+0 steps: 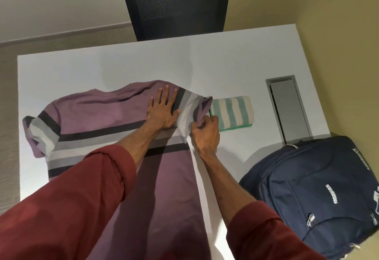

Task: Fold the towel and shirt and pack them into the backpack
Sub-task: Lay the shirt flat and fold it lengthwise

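Head view: a purple T-shirt (98,114) with grey, white and dark stripes lies flat across the white table's (82,68) near left. A navy backpack (311,188) sits at the near right corner, and a folded green-striped towel (231,114) lies beside the sleeve (189,114). The left hand (163,112) presses flat on the T-shirt; the right hand (206,134) pinches the sleeve.

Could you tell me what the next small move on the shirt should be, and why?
Probably fold the striped sleeve inward over the purple shirt. The right hand pinches that sleeve's edge beside the folded towel, and the left hand lies flat at the shoulder, as if marking the fold line.
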Demonstrator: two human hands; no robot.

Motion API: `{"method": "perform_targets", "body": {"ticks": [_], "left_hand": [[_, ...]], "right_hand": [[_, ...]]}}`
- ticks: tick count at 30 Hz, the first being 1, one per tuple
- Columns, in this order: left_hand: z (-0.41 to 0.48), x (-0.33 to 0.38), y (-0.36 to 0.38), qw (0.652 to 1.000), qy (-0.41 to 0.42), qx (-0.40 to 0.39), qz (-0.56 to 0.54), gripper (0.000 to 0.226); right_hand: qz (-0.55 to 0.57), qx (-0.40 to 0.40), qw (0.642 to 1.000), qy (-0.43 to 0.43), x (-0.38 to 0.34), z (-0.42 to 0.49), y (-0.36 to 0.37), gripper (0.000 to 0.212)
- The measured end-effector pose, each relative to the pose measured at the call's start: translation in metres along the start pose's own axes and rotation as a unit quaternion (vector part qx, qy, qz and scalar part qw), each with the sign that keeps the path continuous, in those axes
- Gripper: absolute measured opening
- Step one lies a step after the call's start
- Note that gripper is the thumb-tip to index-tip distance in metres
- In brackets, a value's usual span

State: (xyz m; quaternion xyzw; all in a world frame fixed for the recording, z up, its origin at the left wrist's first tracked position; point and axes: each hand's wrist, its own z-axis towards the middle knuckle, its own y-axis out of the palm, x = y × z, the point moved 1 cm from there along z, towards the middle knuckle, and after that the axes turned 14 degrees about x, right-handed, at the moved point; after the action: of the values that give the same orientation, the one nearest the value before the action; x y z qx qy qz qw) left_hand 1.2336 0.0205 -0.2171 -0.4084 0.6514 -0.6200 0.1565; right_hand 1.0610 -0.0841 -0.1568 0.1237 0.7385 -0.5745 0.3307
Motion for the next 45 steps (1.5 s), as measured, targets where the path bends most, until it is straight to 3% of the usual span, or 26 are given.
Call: {"method": "perform_targets", "body": {"ticks": [7, 9, 14, 16, 19, 21, 24, 30, 37, 45], "left_hand": [[0.002, 0.007, -0.001, 1.0, -0.008, 0.001, -0.001, 0.083], [0.002, 0.005, -0.001, 1.0, -0.007, 0.001, 0.0, 0.084], [0.009, -0.005, -0.001, 1.0, 0.006, -0.001, -0.008, 0.092], [0.017, -0.01, -0.004, 1.0, 0.015, -0.019, -0.016, 0.097], [0.03, -0.012, -0.009, 0.998, 0.045, -0.043, -0.016, 0.1], [0.035, -0.011, -0.015, 0.996, 0.075, -0.044, -0.007, 0.099], [0.031, -0.008, -0.02, 0.995, 0.099, -0.013, -0.003, 0.089], [-0.037, -0.001, -0.007, 0.992, 0.072, 0.096, -0.025, 0.075], [-0.091, -0.034, 0.001, 0.997, 0.017, 0.066, -0.022, 0.072], [-0.155, -0.08, -0.015, 0.997, -0.023, 0.072, -0.01, 0.074]], "right_hand": [[0.132, -0.01, 0.991, 0.037, 0.003, -0.005, -0.009, 0.035], [0.093, 0.007, 0.995, 0.043, 0.0, -0.005, -0.009, 0.021], [-0.053, 0.102, 0.993, 0.039, 0.004, -0.011, -0.016, 0.025], [-0.065, 0.089, 0.994, -0.024, 0.01, -0.017, -0.017, 0.021], [-0.044, 0.021, 0.97, -0.24, 0.013, -0.031, -0.014, 0.017], [-0.043, -0.037, 0.931, -0.361, 0.017, -0.046, -0.004, 0.03], [-0.08, -0.091, 0.895, -0.429, 0.036, -0.077, 0.01, 0.06], [-0.2, -0.081, 0.907, -0.362, 0.065, -0.091, 0.013, 0.07], [-0.239, -0.096, 0.894, -0.367, 0.065, -0.092, 0.021, 0.072], [-0.218, -0.094, 0.906, -0.349, 0.051, -0.13, 0.012, 0.071]]}}
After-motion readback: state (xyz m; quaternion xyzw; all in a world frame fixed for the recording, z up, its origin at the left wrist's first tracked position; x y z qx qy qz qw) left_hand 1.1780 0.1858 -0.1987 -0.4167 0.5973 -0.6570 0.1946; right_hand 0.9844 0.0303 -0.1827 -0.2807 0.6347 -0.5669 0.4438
